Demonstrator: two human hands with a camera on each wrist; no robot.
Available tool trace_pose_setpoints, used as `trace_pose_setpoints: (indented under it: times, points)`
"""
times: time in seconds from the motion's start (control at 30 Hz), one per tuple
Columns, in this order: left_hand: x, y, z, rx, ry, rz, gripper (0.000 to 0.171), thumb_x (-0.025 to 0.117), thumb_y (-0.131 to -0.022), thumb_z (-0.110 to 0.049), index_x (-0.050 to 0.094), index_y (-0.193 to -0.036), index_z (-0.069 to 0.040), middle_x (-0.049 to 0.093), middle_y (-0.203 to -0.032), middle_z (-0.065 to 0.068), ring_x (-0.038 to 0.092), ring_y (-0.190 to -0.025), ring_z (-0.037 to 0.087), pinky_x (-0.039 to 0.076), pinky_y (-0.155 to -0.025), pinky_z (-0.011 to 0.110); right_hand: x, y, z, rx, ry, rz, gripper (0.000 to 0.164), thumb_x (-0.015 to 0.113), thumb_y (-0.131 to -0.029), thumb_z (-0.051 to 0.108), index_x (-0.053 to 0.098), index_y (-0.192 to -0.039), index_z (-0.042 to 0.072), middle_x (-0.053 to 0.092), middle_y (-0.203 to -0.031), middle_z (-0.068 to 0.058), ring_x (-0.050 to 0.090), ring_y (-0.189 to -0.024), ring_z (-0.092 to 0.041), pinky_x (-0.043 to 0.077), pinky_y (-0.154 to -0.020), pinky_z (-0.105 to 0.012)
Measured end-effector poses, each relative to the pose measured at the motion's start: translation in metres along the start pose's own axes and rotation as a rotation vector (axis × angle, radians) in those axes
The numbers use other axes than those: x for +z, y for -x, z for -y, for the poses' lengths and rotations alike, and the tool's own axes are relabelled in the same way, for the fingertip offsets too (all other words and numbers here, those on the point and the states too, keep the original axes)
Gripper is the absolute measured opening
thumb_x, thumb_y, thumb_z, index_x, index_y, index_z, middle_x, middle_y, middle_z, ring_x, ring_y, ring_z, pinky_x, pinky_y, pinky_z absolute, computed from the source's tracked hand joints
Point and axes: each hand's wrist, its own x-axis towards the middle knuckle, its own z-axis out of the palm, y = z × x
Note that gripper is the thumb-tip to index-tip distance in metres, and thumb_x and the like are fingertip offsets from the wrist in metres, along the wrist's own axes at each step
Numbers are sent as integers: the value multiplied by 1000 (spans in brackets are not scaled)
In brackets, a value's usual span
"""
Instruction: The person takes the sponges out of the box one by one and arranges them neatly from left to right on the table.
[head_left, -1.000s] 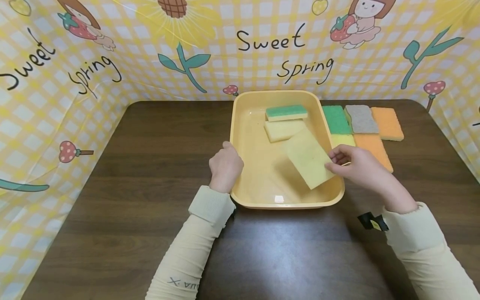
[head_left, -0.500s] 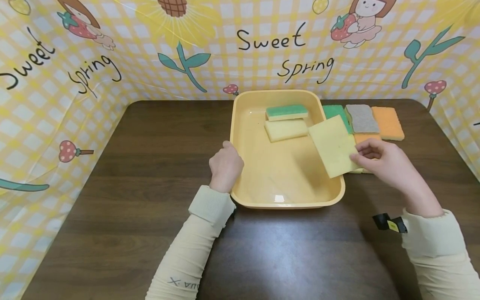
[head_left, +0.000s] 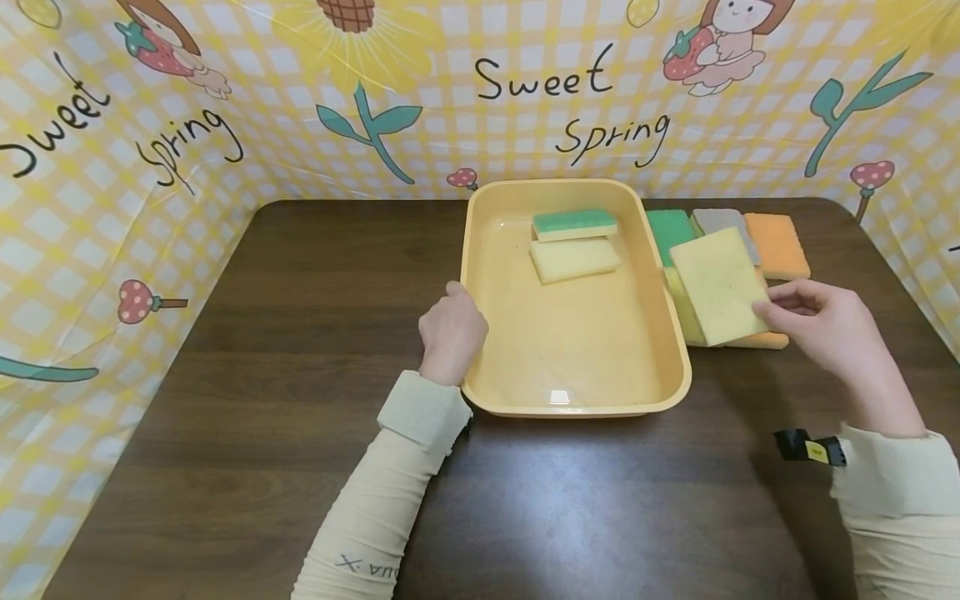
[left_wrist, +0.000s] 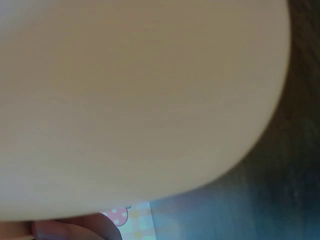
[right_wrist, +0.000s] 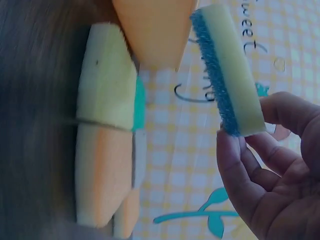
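My right hand (head_left: 832, 333) pinches a sponge (head_left: 720, 287) by its right edge, thumb on top. Its pale yellow face is up, and the right wrist view shows a blue scouring layer (right_wrist: 215, 70) on its other face. The sponge hangs over the row of sponges right of a yellow plastic tray (head_left: 570, 350). At the tray's left side my left hand (head_left: 452, 333) grips the rim; in the left wrist view the tray wall (left_wrist: 140, 110) hides most of that hand, leaving fingers (left_wrist: 75, 229) at the bottom. Inside the tray lie a green-topped sponge (head_left: 574, 225) and a pale yellow sponge (head_left: 575, 260).
Right of the tray, several sponges lie together: green (head_left: 667, 233), grey (head_left: 716, 220), orange (head_left: 778, 246), yellow (head_left: 682, 308) and another orange sponge (head_left: 767, 341), partly covered by the held one. A checked cloth (head_left: 420, 158) stands behind the dark wooden table (head_left: 337, 308).
My right hand has carried the pinched sponge rightward, from above the tray, across its right rim, to above the outside sponges. The left hand and tray have stayed put.
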Motion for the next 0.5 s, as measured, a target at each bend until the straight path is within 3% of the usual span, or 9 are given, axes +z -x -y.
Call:
trace_pose_setpoints:
  times: [0.27,0.4,0.5]
  points:
    - [0,0,0,3,1,-8,15,44,-93,-11,50,-99,1,69,-86,22,69,-79,35,55,-69,47,-7,-2,-25,116,-36,-49,34,54,-92,48,59,-106,17,48,-64,39,50,-61,15,38,-65,-20]
    - [-1,1,-1,6,0,-14,15,44,-93,-10,50,-99,1,69,-87,23,70,-79,36,55,-69,48,-12,0,-37,190,-113,-62,15,56,-90,51,60,-92,37,49,-65,40,50,-64,13,36,-75,-30]
    - [-2,2,-1,8,-2,-15,14,44,-93,-10,51,-99,1,69,-86,23,70,-78,35,55,-68,48,-15,1,-46,227,-171,-84,6,58,-89,50,58,-84,47,49,-66,41,51,-64,11,35,-75,-30]
